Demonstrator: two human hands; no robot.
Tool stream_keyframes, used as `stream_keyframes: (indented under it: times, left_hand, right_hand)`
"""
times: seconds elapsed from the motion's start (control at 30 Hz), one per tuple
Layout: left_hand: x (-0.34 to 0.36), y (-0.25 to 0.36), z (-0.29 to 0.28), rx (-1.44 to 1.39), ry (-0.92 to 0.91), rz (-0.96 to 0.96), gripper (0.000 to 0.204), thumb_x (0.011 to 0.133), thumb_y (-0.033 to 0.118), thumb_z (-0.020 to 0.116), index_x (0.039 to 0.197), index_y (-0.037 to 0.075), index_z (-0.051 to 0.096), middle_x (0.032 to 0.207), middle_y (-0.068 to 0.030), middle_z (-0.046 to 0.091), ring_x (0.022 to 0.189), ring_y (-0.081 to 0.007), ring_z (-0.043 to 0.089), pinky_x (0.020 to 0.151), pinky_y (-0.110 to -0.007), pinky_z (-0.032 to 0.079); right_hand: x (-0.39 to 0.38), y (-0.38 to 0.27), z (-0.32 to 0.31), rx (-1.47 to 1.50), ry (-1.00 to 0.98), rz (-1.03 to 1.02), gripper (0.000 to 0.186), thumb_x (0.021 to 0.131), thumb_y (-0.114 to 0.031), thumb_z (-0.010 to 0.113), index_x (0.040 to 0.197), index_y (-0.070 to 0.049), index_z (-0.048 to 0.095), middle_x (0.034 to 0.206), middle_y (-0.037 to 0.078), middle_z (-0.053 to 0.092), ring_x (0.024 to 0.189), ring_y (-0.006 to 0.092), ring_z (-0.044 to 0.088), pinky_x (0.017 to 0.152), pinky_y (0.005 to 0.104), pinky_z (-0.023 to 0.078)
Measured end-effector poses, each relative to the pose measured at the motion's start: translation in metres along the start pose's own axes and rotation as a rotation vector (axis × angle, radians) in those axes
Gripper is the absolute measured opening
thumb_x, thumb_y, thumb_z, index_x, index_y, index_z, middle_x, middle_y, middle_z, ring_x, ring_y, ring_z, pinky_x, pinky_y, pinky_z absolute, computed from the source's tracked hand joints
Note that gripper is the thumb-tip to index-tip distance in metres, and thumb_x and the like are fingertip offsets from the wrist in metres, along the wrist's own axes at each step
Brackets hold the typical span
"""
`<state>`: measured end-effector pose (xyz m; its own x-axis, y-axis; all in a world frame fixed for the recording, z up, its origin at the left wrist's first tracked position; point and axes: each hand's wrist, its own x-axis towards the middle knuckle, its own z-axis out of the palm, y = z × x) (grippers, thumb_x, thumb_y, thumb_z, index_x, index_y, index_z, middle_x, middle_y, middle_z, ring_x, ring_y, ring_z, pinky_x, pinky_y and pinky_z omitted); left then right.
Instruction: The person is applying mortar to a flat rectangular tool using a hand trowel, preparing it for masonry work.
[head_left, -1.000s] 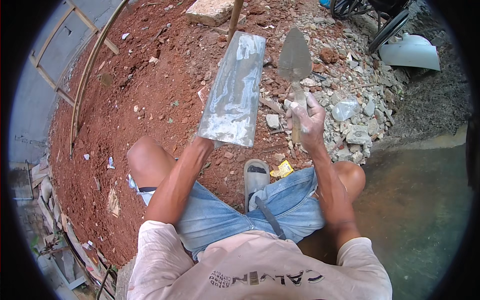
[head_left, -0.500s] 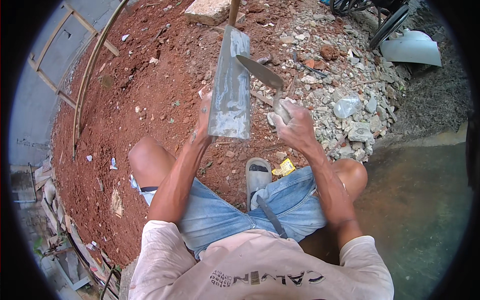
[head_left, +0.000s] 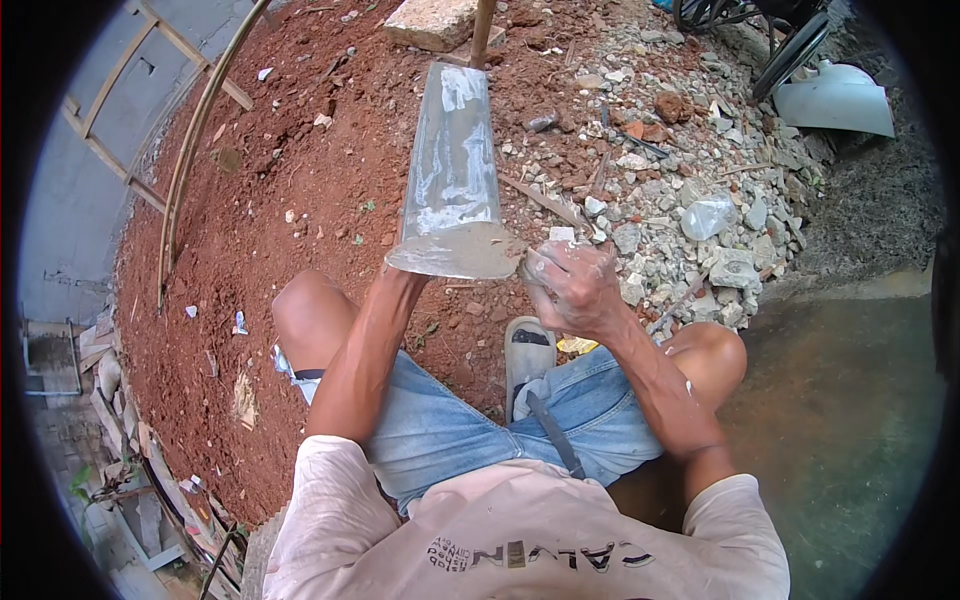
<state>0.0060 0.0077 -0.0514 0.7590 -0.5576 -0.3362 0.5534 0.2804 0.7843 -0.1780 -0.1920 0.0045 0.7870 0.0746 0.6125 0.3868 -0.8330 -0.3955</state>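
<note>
My left hand (head_left: pixel 402 284) holds a long, flat plastering trowel (head_left: pixel 450 165) from below, its fingers hidden behind it. The trowel's grey metal face bears pale, wet-looking smears and points away from me. Closed in a fist, my right hand (head_left: pixel 575 285) grips a small pointing trowel (head_left: pixel 455 252), its handle mostly covered by the fingers. This trowel's rounded, mortar-coated blade lies across the near end of the plastering trowel. Pale dust coats the right knuckles.
Red soil (head_left: pixel 300 190) spreads ahead and left, with rubble (head_left: pixel 690 190) at the right. A concrete block (head_left: pixel 430 22) and an upright wooden handle (head_left: pixel 483 30) stand beyond. A wheel (head_left: pixel 790 55) and a pale curved panel (head_left: pixel 835 100) sit far right. Wet floor (head_left: pixel 830 400) lies right of my knee.
My right hand has come nearer and slightly left, bringing the pointing trowel's blade from the plastering trowel's far right edge to its near end. The plastering trowel has tilted.
</note>
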Motion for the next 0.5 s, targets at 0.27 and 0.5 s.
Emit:
stream_keyframes:
  times: [0.27, 0.5]
  left_hand:
    - [-0.014, 0.003, 0.029, 0.076, -0.190, 0.058, 0.057, 0.112, 0.043, 0.049, 0.147, -0.001, 0.055, 0.134, -0.0209, 0.069, 0.116, -0.0335, 0.073, 0.099, -0.049, 0.064]
    - [-0.013, 0.003, 0.016, 0.126, -0.123, 0.034, 0.059, 0.112, 0.046, 0.047, 0.148, 0.000, 0.054, 0.132, -0.0188, 0.070, 0.111, -0.0305, 0.074, 0.097, -0.047, 0.065]
  right_hand:
    - [0.012, 0.069, -0.003, -0.225, 0.190, 0.271, 0.008, 0.081, -0.005, 0.073, 0.088, -0.005, 0.069, 0.080, 0.013, 0.066, 0.065, 0.0348, 0.068, 0.055, 0.0445, 0.053]
    - [-0.009, 0.019, 0.005, -0.099, 0.031, 0.017, 0.011, 0.079, 0.001, 0.075, 0.088, -0.002, 0.068, 0.075, 0.011, 0.065, 0.060, 0.0297, 0.067, 0.055, 0.0413, 0.053]
